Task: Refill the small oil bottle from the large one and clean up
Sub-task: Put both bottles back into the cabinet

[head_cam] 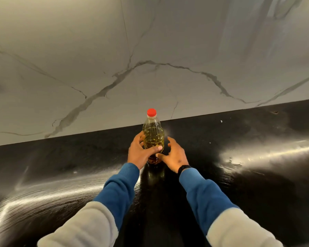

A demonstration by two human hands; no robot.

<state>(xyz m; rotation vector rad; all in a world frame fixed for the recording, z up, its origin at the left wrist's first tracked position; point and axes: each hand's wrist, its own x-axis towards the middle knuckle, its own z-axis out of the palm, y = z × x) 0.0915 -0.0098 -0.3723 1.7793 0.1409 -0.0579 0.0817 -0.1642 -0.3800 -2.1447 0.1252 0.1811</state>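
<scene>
At the far left edge of the frame a pale object juts in, cut off and too little of it shows to name. The grey-veined white marble wall [78, 59] fills the upper frame above the glossy black countertop [52, 175]. Just left of centre, the left hand [138, 154], in a blue-cuffed sleeve, grips the clear plastic oil bottle with a red cap [153, 134], thumb curled across its front. The bottle stands upright on the counter near the wall, its base partly hidden by the hands. Right of it, the right hand [174, 155] is spread open, thumb touching the bottle low down, a dark wristband at its wrist. Bright glare streaks the counter at right.
</scene>
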